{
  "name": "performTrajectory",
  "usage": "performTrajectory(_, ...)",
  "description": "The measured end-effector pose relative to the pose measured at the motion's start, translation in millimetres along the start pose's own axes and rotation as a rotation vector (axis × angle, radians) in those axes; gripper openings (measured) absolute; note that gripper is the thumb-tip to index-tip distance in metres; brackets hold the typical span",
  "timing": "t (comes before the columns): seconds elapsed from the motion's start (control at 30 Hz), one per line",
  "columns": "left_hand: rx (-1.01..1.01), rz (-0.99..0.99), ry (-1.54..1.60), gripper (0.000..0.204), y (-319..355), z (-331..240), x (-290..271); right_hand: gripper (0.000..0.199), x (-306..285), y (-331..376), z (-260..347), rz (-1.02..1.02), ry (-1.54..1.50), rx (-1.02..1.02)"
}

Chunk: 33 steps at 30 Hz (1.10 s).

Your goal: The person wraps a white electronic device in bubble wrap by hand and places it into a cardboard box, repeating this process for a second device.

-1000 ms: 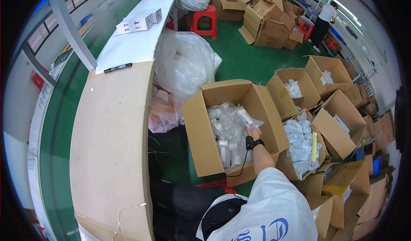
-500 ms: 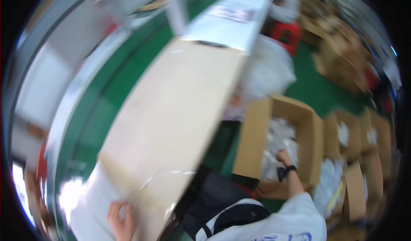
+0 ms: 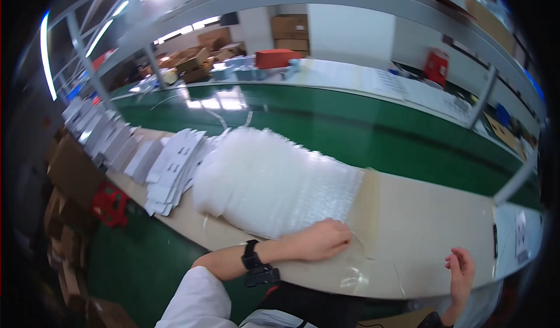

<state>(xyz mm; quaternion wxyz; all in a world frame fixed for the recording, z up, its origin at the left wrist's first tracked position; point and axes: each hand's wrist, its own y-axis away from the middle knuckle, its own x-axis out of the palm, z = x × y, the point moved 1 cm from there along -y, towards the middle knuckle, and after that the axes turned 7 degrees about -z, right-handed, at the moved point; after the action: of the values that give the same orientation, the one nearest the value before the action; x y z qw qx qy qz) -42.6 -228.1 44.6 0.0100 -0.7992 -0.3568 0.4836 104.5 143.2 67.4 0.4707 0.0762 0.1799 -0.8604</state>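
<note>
A thick pile of clear bubble wrap sheets lies on the pale bench top. My left hand rests at the pile's near right corner, its fingers curled in. Whether anything is inside them is hidden. Beside it, a strip of tan tape crosses the bench along the bubble wrap's right edge. Farther right, my right hand is raised over the near edge of the bench, fingers loosely bent and apart, with nothing visible in it.
Flat white printed cartons are stacked left of the bubble wrap, with more white cartons beyond. A red stool and brown cardboard boxes stand at the left. Behind runs a glossy green surface; a grey metal post rises at right.
My view has swung left, from the open carton of bagged items to the bubble wrap. My right hand has come out of that carton. My left hand remains near the bubble wrap's edge.
</note>
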Motion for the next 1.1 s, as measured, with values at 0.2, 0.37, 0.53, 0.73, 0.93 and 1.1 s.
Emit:
performTrajectory(0.2, 0.043, 0.017, -0.013, 0.013, 36, 0, -11, 0.013, 126, -72, 33, 0.584, 0.051, 0.044)
performTrajectory(0.37, 0.086, -0.002, 0.047, 0.012, 47, -4, -13, 0.016, 170, -108, -26, 0.378, 0.000, 0.248)
performTrajectory(0.53, 0.029, -0.014, 0.026, 0.011, 44, -3, -19, 0.016, 179, -111, -41, 0.216, -0.140, 0.138)
performTrajectory(0.73, 0.063, 0.008, 0.019, 0.011, 34, 7, -18, 0.016, 176, -122, -43, 0.234, -0.141, 0.173)
performTrajectory(0.93, 0.087, 0.036, 0.002, 0.011, 15, 17, -12, 0.015, 176, -141, -48, 0.256, -0.157, 0.186)
performTrajectory(1.1, 0.025, 0.051, 0.003, 0.009, 3, 17, -9, 0.016, 173, -150, -47, 0.224, -0.194, 0.179)
